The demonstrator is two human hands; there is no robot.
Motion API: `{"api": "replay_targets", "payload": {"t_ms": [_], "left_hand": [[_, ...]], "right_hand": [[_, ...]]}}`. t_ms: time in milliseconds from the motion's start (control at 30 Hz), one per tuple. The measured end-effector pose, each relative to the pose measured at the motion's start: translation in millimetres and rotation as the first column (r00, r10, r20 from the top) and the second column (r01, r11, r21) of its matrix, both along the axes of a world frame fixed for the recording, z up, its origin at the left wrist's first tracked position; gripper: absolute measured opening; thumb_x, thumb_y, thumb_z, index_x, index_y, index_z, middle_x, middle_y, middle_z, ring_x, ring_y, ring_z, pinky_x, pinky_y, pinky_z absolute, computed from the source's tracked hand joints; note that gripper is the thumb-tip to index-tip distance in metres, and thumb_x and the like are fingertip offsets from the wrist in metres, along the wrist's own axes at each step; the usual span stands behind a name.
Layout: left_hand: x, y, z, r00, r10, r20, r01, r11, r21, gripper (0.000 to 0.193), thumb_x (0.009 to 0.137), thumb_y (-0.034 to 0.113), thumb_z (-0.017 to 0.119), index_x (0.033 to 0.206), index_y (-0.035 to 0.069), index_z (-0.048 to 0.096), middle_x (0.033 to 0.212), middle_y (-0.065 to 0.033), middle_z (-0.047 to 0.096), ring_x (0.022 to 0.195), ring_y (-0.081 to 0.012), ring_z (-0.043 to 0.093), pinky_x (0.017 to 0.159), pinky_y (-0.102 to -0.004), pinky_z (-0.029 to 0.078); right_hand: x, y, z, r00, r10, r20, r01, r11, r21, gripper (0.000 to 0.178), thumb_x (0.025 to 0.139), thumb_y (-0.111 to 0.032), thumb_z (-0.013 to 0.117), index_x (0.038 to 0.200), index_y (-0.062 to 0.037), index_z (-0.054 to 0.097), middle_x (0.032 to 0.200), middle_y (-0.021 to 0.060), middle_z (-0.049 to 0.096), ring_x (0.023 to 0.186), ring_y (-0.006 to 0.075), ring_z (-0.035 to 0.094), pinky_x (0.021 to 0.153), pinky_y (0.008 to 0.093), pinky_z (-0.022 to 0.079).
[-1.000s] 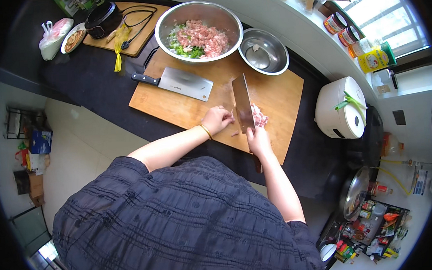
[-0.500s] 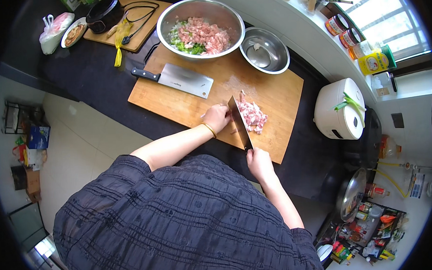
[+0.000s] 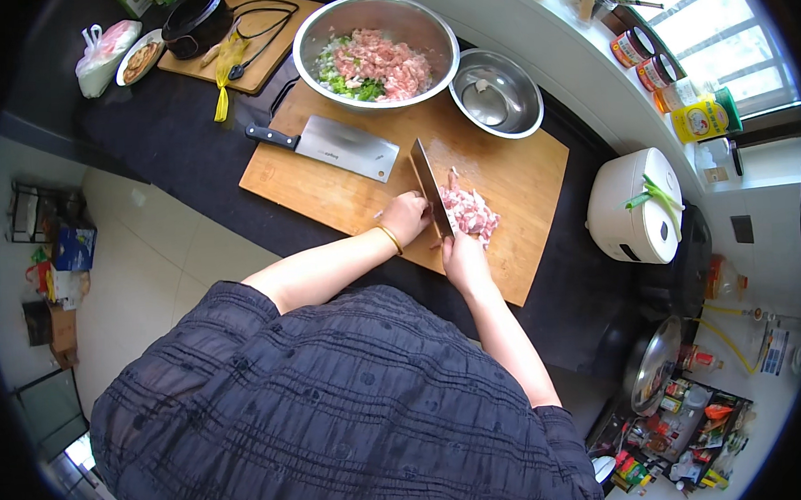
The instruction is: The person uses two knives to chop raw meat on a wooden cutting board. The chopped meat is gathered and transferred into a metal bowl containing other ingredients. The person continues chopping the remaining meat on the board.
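My right hand is closed around the handle of a kitchen knife, whose broad blade stands upright over the wooden cutting board. Curled close to the left face of the blade is my left hand, with a gold bangle at its wrist. Its fingertips press down on something that the hand and blade mostly hide. Chopped pinkish meat lies heaped just right of the blade. A cleaver with a black handle lies flat on the board, beyond my left hand.
Behind the board stands a large steel bowl of minced meat and chopped greens, beside a smaller steel bowl with a small pale piece inside. A white rice cooker with green onion on top stands right. Far left are a plate and plastic bag.
My right hand and the knife have moved forward along the board, away from me and slightly left. My left hand stays nearly in place beside the blade.
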State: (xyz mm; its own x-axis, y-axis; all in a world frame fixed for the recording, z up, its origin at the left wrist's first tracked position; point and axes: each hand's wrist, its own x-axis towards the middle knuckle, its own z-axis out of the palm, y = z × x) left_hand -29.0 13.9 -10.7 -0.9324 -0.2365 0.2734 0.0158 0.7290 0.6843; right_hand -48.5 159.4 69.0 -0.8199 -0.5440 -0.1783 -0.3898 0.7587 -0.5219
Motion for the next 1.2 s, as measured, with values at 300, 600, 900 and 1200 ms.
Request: {"api": "replay_targets", "payload": {"t_ms": [300, 600, 900, 1200], "left_hand": [[3.0, 2.4, -0.2, 1.000, 0.015, 0.023, -0.015, 1.000, 0.007, 0.016, 0.064, 0.017, 0.066, 0.062, 0.004, 0.057, 0.068, -0.0123, 0.055, 0.067, -0.0287, 0.056, 0.062, -0.0366, 0.046], [3.1, -7.7, 9.2, 0.986, -0.040, 0.164, 0.004, 0.976, 0.216, 0.012, 0.068, 0.011, 0.065, 0.075, 0.001, 0.064, 0.072, -0.0127, 0.061, 0.066, -0.0228, 0.061, 0.062, -0.0302, 0.050], [14.9, -6.6, 24.0, 0.985, 0.067, 0.159, -0.092, 0.984, 0.150, 0.015, 0.066, 0.014, 0.067, 0.072, 0.001, 0.063, 0.069, -0.0126, 0.061, 0.064, -0.0227, 0.061, 0.061, -0.0317, 0.049], [9.1, 4.8, 9.7, 0.991, 0.101, 0.093, -0.108, 0.991, 0.077, 0.018, 0.063, 0.021, 0.070, 0.067, 0.005, 0.064, 0.066, -0.0141, 0.059, 0.064, -0.0290, 0.057, 0.061, -0.0368, 0.047]], "right_hand": [[14.4, 30.1, -5.0, 0.999, 0.013, 0.050, -0.017, 0.996, 0.089, 0.019, 0.080, -0.013, 0.048, 0.080, 0.0043, 0.056, 0.068, 0.0258, 0.057, 0.068, 0.0416, 0.057, 0.066, 0.0472, 0.046], [-28.3, 14.6, -41.0, 0.994, -0.088, -0.058, 0.075, 0.980, -0.185, 0.029, 0.084, -0.019, 0.047, 0.071, 0.0059, 0.055, 0.052, 0.0164, 0.053, 0.039, 0.0228, 0.054, 0.047, 0.0353, 0.045], [26.2, 44.5, 29.2, 1.000, 0.006, -0.017, -0.006, 1.000, 0.002, 0.023, 0.081, -0.015, 0.049, 0.071, 0.0035, 0.057, 0.068, 0.0251, 0.056, 0.068, 0.0405, 0.056, 0.064, 0.0455, 0.045], [38.1, 50.6, 23.5, 1.000, 0.010, -0.021, -0.007, 0.994, 0.108, 0.024, 0.081, -0.015, 0.048, 0.069, 0.0041, 0.057, 0.065, 0.0258, 0.056, 0.066, 0.0400, 0.057, 0.064, 0.0453, 0.045]]}}
